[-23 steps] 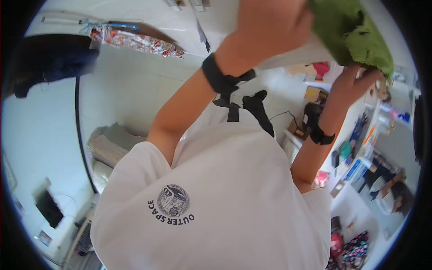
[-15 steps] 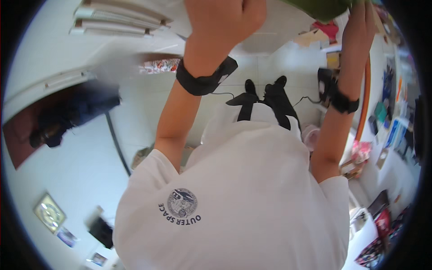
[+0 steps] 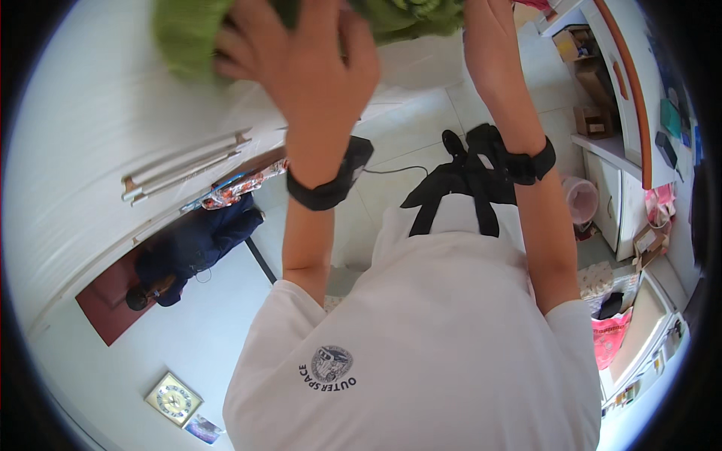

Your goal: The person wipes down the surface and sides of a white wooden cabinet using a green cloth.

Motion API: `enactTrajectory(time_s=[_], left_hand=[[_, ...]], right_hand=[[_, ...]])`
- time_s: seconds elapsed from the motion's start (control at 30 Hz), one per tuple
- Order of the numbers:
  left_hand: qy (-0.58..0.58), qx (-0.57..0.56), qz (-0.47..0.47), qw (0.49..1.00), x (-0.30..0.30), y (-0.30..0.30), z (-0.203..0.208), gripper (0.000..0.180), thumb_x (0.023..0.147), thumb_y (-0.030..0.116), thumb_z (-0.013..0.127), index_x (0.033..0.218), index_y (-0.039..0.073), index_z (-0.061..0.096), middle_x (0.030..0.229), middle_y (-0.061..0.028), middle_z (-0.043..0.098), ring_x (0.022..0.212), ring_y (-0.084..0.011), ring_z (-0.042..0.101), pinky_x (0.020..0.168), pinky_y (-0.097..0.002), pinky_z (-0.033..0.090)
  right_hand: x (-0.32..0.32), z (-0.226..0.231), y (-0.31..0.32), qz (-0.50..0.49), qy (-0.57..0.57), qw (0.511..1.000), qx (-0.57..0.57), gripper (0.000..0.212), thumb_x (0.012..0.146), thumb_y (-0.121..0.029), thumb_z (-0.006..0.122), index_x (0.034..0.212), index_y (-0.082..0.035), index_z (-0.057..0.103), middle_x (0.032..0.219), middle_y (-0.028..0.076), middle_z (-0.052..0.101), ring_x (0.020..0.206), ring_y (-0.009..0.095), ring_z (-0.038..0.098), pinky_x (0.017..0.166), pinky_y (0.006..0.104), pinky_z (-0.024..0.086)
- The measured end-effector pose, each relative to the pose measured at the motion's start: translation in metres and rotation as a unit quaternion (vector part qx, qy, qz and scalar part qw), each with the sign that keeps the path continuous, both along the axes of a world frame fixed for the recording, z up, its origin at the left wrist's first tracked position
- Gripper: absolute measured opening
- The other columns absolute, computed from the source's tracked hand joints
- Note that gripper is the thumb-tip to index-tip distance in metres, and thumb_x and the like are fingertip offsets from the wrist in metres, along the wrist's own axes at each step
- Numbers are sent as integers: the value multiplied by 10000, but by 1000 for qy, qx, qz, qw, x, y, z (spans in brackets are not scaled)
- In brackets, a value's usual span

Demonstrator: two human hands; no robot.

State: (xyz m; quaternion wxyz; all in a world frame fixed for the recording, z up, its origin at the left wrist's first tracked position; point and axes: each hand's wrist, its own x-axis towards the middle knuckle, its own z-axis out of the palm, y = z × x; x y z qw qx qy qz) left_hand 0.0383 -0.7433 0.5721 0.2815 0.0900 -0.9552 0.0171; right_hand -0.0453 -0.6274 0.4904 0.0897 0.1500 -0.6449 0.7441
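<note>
A crumpled green cloth (image 3: 410, 21) lies along the upper edge of the head view, its left end (image 3: 184, 37) blurred. My left hand (image 3: 293, 64) is on it, fingers bent into its folds and thumb out to the right. Beside the cloth's right end is my right hand (image 3: 487, 19). Its fingers run past the upper edge, so their grip is hidden. Each wrist wears a black band: one on the left (image 3: 331, 177), one on the right (image 3: 532, 161).
Under the cloth is a white surface (image 3: 98, 98), with metal-handled fronts (image 3: 184, 169) below. A person in dark clothes (image 3: 195, 248) is at the left. To the right are a pink bin (image 3: 580, 199), cardboard boxes (image 3: 594, 120) and a shelf with an orange edge (image 3: 635, 113). A cable (image 3: 395, 171) hangs near my legs.
The green cloth has gone from the upper right to the upper left and middle. My left hand has come onto it, its fingers now spread. The whole view has turned.
</note>
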Motion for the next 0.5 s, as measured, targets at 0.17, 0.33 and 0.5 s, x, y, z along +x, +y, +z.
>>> enactTrajectory(time_s=[0.17, 0.33, 0.5], left_hand=[[123, -257, -47, 957, -50, -12, 34, 645, 793, 192, 507, 1436, 174, 456, 1444, -340, 270, 1339, -525, 228, 1102, -639, 67], [115, -186, -93, 971, -43, 32, 9, 607, 806, 154, 612, 1399, 157, 480, 1211, -284, 409, 1143, -542, 328, 1011, -604, 217], [-86, -176, -98, 976, -20, 6, -12, 575, 854, 290, 636, 1392, 142, 494, 1380, -358, 315, 1272, -491, 278, 1032, -616, 197]], right_hand=[[-57, 60, 19, 121, 15, 979, -164, 418, 996, -183, 416, 1364, 14, 442, 1292, 147, 537, 1187, 208, 489, 1026, 309, 357], [-66, -32, -7, 149, -46, 985, -78, 436, 947, -157, 440, 1358, -13, 445, 1344, 161, 492, 1241, 275, 441, 1061, 367, 328], [-24, -79, -5, 195, -136, 969, -69, 465, 897, -130, 463, 1352, -40, 448, 1396, 176, 446, 1296, 342, 394, 1095, 424, 299]])
